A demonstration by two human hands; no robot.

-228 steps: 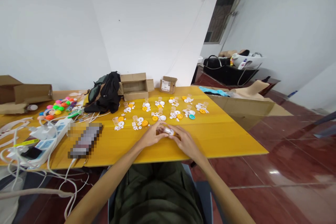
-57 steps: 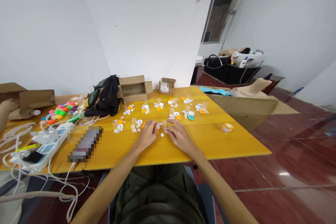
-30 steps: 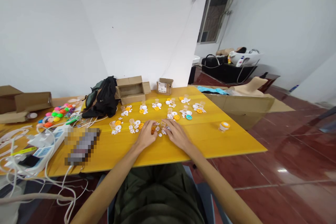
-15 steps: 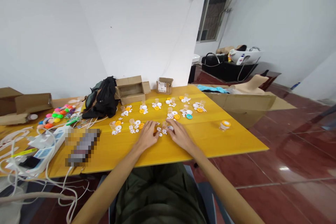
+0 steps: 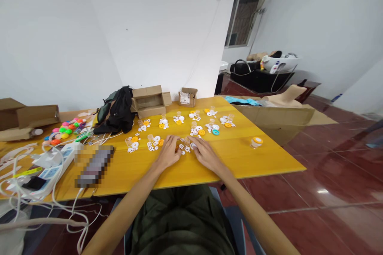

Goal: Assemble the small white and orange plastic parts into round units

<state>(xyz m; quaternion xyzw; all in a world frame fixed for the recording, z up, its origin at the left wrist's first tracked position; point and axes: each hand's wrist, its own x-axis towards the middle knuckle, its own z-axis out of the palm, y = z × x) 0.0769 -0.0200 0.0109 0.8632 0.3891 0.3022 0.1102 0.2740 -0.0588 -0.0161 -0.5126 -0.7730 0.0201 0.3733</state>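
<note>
My left hand rests low over the yellow table, fingers apart and slightly curved, beside a small group of parts. Partly hidden by its fingertips is an orange ring-shaped piece. From the other side my right hand reaches in, fingers loosely bent and apart, its tips at a white disc. A clear plastic cup stands between the hands. Small white pieces with dark holes lie in front of it. Neither hand visibly lifts anything.
Several similar groups of cups, discs and white pieces spread across the table. A lidded clear jar stands at right. Leftward lie a pixelated dark object, a power strip and cables. Cardboard boxes and a black bag sit behind.
My right hand has shifted very slightly, and more of the white disc shows at its fingertips. My left hand and the groups of parts look nearly the same.
</note>
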